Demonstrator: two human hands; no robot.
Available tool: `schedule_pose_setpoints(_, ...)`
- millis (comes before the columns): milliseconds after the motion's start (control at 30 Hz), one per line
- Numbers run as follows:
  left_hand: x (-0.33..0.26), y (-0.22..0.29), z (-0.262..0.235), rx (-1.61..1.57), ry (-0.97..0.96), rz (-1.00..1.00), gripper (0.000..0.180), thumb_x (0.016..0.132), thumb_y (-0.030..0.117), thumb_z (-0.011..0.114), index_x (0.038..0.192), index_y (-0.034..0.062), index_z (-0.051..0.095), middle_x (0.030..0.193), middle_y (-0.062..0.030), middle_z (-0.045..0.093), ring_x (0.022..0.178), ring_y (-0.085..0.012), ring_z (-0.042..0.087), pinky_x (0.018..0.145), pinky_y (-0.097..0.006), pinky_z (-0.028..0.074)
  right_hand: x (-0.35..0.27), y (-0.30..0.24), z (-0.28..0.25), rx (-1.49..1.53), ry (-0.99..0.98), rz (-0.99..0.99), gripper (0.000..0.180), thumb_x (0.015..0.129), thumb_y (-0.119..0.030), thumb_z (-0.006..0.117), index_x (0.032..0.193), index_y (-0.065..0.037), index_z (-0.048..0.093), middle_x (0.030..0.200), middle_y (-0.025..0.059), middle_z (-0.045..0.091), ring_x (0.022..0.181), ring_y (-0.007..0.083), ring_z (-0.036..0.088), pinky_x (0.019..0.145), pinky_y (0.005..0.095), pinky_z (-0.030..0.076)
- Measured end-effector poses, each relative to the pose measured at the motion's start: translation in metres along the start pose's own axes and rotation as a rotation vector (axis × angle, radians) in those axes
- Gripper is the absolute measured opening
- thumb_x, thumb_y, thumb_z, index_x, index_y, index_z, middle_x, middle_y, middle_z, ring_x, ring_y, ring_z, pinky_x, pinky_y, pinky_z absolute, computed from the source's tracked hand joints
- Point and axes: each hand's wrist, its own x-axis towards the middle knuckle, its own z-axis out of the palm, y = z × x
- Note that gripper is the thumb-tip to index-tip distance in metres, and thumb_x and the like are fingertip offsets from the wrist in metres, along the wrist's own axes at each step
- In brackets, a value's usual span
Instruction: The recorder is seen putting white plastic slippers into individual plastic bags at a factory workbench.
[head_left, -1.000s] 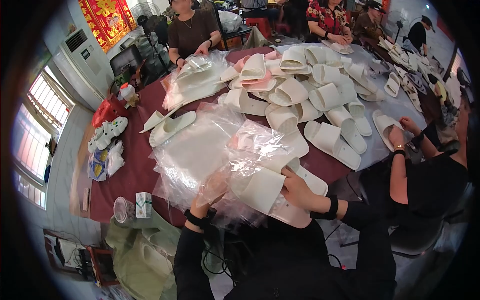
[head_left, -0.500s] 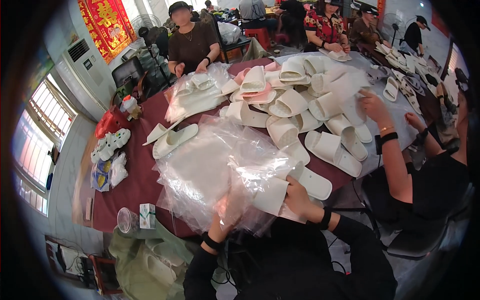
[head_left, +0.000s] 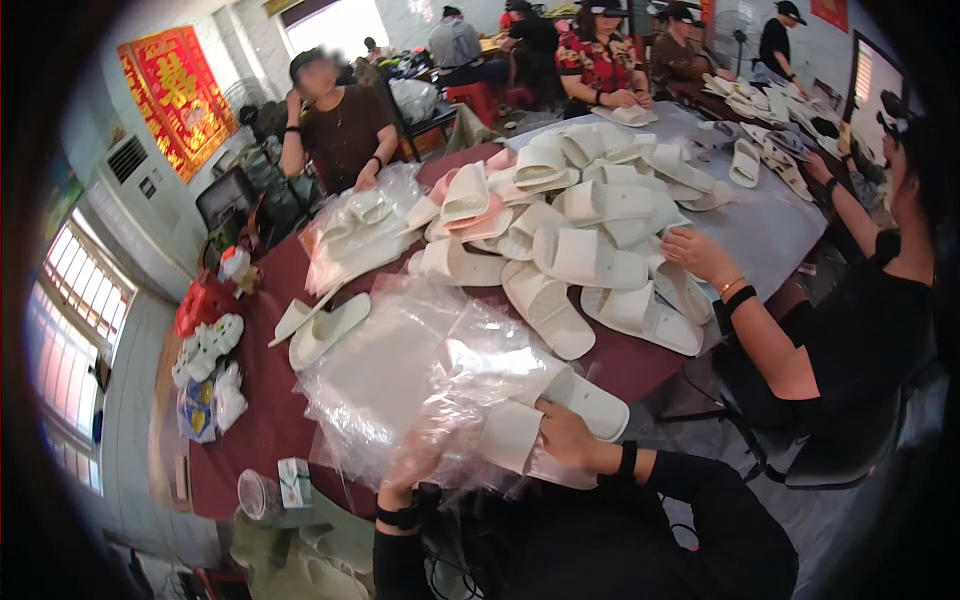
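Observation:
My right hand (head_left: pixel 568 437) is closed on a pair of white slippers (head_left: pixel 508 438) near the table's front edge; another white sole (head_left: pixel 598 408) shows just beyond the fingers. The slippers' toe ends are against or inside a clear plastic bag (head_left: pixel 455 410); the glare hides which. Through the film my left hand (head_left: pixel 412 458) shows, closed on the bag's side. Under and beyond it lies a wide stack of flat clear bags (head_left: pixel 365 350). To the stack's far left rests a loose pair of white slippers (head_left: pixel 330 330).
A heap of white and pink slippers (head_left: pixel 585 205) covers the table's middle, with a co-worker's hand (head_left: pixel 700 255) at its right side. Bagged slippers (head_left: pixel 365 225) lie at the far left. A tub (head_left: pixel 258 494) and small box (head_left: pixel 294 482) stand at the near left edge.
The slippers in my right hand have moved slightly left, toward the bag. The co-worker's hand at right has come down to the heap, where more slippers lie. The person opposite has raised a hand.

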Motion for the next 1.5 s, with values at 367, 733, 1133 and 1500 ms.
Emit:
schedule_pose_setpoints(367, 0.055, -0.034, -0.081, 1.424, 0.532, -0.306, 0.071, 0.089, 0.042, 0.052, 0.148, 0.0244, 0.015, 0.145, -0.0242, 0.029, 0.131, -0.0460, 0.029, 0.102, -0.065, 0.018, -0.001, 0.003, 0.007, -0.094, -0.073, -0.026, 0.009, 0.066, -0.006, 0.062, 0.072, 0.001, 0.062, 0.106, 0.0135, 0.052, 0.098, 0.0311, 0.054, 0.081, 0.0380, 0.047)
schedule_pose_setpoints(733, 0.072, -0.055, -0.088, 1.580, 0.219, -0.448, 0.078, 0.079, 0.060, 0.056, 0.145, 0.0369, 0.020, 0.146, -0.0261, 0.024, 0.136, -0.0466, 0.016, 0.104, -0.067, 0.010, 0.001, -0.012, -0.010, -0.176, -0.072, -0.381, 0.019, 0.061, -0.010, 0.066, 0.076, 0.000, 0.066, 0.109, 0.0118, 0.053, 0.104, 0.0282, 0.052, 0.087, 0.0346, 0.047)
schedule_pose_setpoints(1133, 0.085, -0.046, -0.085, 1.199, 0.132, -0.231, 0.076, 0.079, 0.052, 0.062, 0.143, 0.0373, 0.026, 0.139, -0.0254, 0.036, 0.125, -0.0469, 0.037, 0.097, -0.069, 0.024, 0.009, -0.018, -0.016, -0.216, -0.127, -0.230, 0.019, 0.061, -0.010, 0.067, 0.075, 0.003, 0.065, 0.117, 0.0151, 0.052, 0.114, 0.0311, 0.049, 0.090, 0.0356, 0.046)
schedule_pose_setpoints(1500, 0.076, -0.051, -0.073, 1.275, 0.072, -0.319, 0.060, 0.083, 0.064, 0.048, 0.137, 0.0398, 0.039, 0.147, -0.0259, 0.020, 0.134, -0.0505, 0.017, 0.100, -0.069, 0.017, 0.020, -0.027, -0.001, -0.158, -0.002, -0.095, 0.016, 0.061, -0.003, 0.063, 0.076, 0.004, 0.065, 0.115, 0.0184, 0.052, 0.111, 0.0329, 0.051, 0.089, 0.0371, 0.046)
